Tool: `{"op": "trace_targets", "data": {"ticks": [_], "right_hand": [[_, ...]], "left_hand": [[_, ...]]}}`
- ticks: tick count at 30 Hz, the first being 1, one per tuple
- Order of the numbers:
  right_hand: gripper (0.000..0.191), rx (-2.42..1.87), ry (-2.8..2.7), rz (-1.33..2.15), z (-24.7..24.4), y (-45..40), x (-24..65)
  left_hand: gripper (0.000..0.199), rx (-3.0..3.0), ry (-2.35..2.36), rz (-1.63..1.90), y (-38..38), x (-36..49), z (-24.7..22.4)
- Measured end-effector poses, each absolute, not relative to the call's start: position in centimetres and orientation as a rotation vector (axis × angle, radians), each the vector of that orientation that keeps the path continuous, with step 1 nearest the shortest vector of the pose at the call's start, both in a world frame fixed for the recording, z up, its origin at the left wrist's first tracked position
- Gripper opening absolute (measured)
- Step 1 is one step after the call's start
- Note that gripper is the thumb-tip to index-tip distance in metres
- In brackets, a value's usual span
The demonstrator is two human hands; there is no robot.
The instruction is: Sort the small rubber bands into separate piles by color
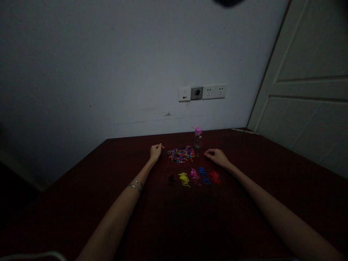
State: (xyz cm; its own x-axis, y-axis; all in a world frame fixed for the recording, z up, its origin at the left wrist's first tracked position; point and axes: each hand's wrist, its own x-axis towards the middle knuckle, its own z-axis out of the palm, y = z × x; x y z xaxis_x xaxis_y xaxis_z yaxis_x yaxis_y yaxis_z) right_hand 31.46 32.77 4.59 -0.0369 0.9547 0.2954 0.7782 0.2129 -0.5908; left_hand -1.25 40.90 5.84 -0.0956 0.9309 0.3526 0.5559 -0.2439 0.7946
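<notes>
Just below the frame's centre I see a mixed pile of coloured pieces (181,155) on the table (190,221), between the left hand (156,151) and right hand (216,157). Both curl loosely, apart from each other; I can't tell if either grips anything. Single-colour clusters (184,179) lie lower.

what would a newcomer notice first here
Probably the heap of thin, multicoloured, band-like pieces between the left hand and right hand on the dark reddish table. Nearer the camera lies a row of black, yellow, pink, blue and red piles. Beyond the heap's right end stands a clear, pink-lidded bottle.
</notes>
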Motion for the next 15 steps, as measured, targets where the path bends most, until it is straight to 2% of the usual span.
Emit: {"op": "trace_targets", "data": {"ticks": [5,10,15], "right_hand": [[0.024,-1.674,-1.889,0.289,5.3,32.1,30.4],[0.022,-1.527,-2.1,0.246,6.3,31.2,27.7],[0.023,-1.541,-2.179,0.002,7.2,30.2,24.9]], "left_hand": [[0.041,1.853,1.59,1.25,40.7,-1.2,5.5],[0.035,1.849,1.593,1.187,40.3,-1.0,5.7],[0.034,1.885,1.604,1.164,40.3,-1.0,5.4]]}}
